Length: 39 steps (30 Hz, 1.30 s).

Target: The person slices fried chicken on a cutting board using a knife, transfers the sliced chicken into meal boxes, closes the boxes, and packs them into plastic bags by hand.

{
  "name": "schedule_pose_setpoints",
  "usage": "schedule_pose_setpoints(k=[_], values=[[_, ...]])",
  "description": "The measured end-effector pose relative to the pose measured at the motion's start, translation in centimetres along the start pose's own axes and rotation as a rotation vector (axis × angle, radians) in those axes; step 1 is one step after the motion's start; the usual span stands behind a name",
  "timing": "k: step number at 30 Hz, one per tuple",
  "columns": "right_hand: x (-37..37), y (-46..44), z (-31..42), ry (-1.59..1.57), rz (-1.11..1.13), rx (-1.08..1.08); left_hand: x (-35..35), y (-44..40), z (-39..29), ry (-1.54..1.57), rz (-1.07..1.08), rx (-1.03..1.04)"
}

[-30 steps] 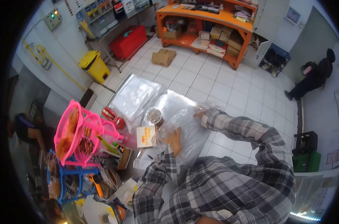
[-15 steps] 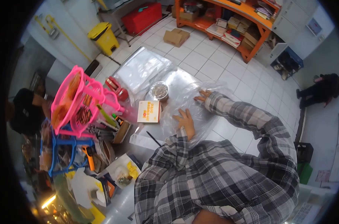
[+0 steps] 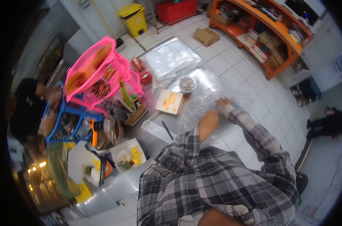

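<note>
A thin clear plastic bag (image 3: 195, 103) lies crumpled over the right part of a shiny metal table (image 3: 205, 77). My left hand (image 3: 209, 121) is over the plastic, smeared by motion, its fingers unclear. Close beyond it, my right hand (image 3: 224, 102) rests on the plastic with its fingers partly showing and apparently stretched out. Left of the plastic stands a white and yellow printed box (image 3: 169, 101). Behind that box is a round clear tub (image 3: 186, 84) with small pale contents. A dark pen (image 3: 167, 130) lies on a white paper (image 3: 154, 130).
A stack of clear plastic bags (image 3: 172, 56) covers the table's far end. At left stand a pink basket rack (image 3: 116, 62), a red device (image 3: 142, 71) and a blue rack (image 3: 74, 118). One person (image 3: 26, 109) is at far left, another (image 3: 331, 122) at far right.
My left hand has moved right across the plastic, closer to my right hand. The right hand stays at the plastic. My view has turned, shifting the table's things rightward.
</note>
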State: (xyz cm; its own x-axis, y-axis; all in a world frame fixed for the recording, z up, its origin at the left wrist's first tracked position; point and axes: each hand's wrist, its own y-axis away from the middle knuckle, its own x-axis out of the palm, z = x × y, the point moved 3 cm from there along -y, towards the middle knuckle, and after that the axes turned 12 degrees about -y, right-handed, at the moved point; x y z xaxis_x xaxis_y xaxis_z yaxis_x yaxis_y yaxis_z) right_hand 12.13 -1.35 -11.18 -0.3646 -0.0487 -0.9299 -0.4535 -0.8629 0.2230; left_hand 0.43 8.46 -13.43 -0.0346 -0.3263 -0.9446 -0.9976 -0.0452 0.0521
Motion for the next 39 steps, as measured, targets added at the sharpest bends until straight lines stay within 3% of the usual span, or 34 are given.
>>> schedule_pose_setpoints(k=[1,3,5,6,8,9,11,14,16,17,20,23,24,26,29,33,36,39], values=[[-3.4,1.9,2.0,-0.313,0.044,0.058,-3.7,1.6,-0.8,0.248,0.033,0.124],[-3.5,3.7,0.1,-0.509,0.013,-0.002,-8.6,6.0,-0.7,0.444,-0.255,0.25],[-6.6,5.7,4.2,0.37,-0.323,-0.512,-13.8,11.8,1.0,0.766,-0.129,0.09],[-7.2,5.3,4.2,-0.009,-0.363,-0.585,-15.5,15.3,2.3,0.934,-0.094,0.004],[-10.5,4.2,8.1,-0.725,0.091,-0.229,-15.7,22.9,5.2,1.14,-0.227,-0.25],[-12.0,3.9,10.7,-0.804,0.209,-0.263,-15.7,26.6,5.7,1.249,-0.305,-0.351],[-13.1,4.9,17.3,-0.956,0.424,-0.262,-16.3,35.2,5.7,1.161,-0.362,-0.595],[-12.3,4.1,26.6,-0.809,0.807,-0.816,-15.3,44.1,2.8,1.163,-0.409,-0.848],[-8.4,4.8,33.7,-0.867,1.02,-0.753,-13.8,50.0,2.0,1.182,-0.442,-0.925],[-9.2,5.3,32.3,-0.856,1.08,-0.747,-12.7,47.7,0.0,1.139,-0.486,-0.931],[-6.9,5.8,41.0,-0.828,1.008,-0.738,-11.9,54.4,0.5,1.06,-0.524,-1.137],[-5.5,4.8,47.1,-0.81,0.682,-0.729,-9.5,62.7,1.9,0.986,-0.598,-1.322],[-8.7,4.8,44.2,-0.79,0.573,-0.714,-9.8,60.0,0.3,0.934,-0.657,-1.397],[-8.2,3.1,46.5,-0.799,0.416,-0.667,-8.9,62.7,1.9,0.849,-0.604,-1.577],[-8.1,4.2,50.4,-0.802,0.417,-0.66,-6.4,66.4,3.9,0.692,-0.48,-1.74],[-8.4,5.5,51.0,-0.776,0.8,-0.714,-5.6,64.2,3.8,0.7,-0.521,-1.656],[-3.6,7.3,55.7,-0.801,1.074,-0.73,-3.5,66.4,5.7,0.736,-0.681,-1.573],[3.7,7.9,59.2,-0.955,1.167,-0.642,-3.3,68.5,6.9,0.671,-0.595,-1.631]])
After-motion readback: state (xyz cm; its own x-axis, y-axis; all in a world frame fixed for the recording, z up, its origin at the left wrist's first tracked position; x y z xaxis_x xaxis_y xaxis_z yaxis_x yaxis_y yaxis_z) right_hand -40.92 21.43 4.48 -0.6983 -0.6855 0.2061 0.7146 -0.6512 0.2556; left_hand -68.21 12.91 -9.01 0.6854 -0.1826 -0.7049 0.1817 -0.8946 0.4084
